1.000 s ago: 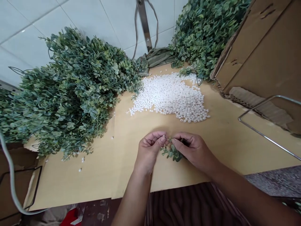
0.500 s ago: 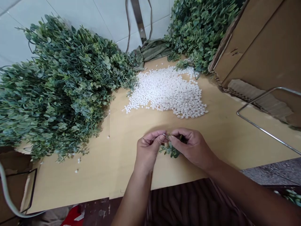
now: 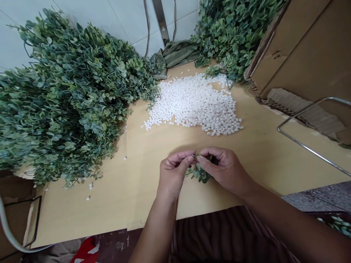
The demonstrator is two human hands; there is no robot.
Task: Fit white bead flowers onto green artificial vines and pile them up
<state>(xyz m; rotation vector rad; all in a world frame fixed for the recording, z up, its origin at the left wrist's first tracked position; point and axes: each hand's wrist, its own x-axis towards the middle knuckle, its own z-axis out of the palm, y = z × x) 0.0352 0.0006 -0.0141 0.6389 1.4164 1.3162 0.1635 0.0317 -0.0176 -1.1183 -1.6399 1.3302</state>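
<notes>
Near the front of the table, my two hands meet fingertip to fingertip. Between the thumb and fingers of my right hand [image 3: 219, 162] is a green artificial leaf sprig [image 3: 201, 173], its leaves hanging below the fingers. My left hand [image 3: 174, 170] is closed in a pinch right against the sprig's stem end; what sits between its fingertips is too small and covered to make out. Beyond the hands lies a wide spread of small white beads [image 3: 192, 102], apart from both hands.
A large heap of artificial foliage [image 3: 68, 98] fills the left side, with more foliage [image 3: 233, 36] at the back right. A cardboard box [image 3: 304, 54] and a bent metal wire frame [image 3: 309, 146] stand on the right. A dark green cloth [image 3: 179, 54] lies at the back.
The fingertips of both hands have come slightly closer together at the sprig's stem. The whole view has shifted a little; the beads and foliage stay put.
</notes>
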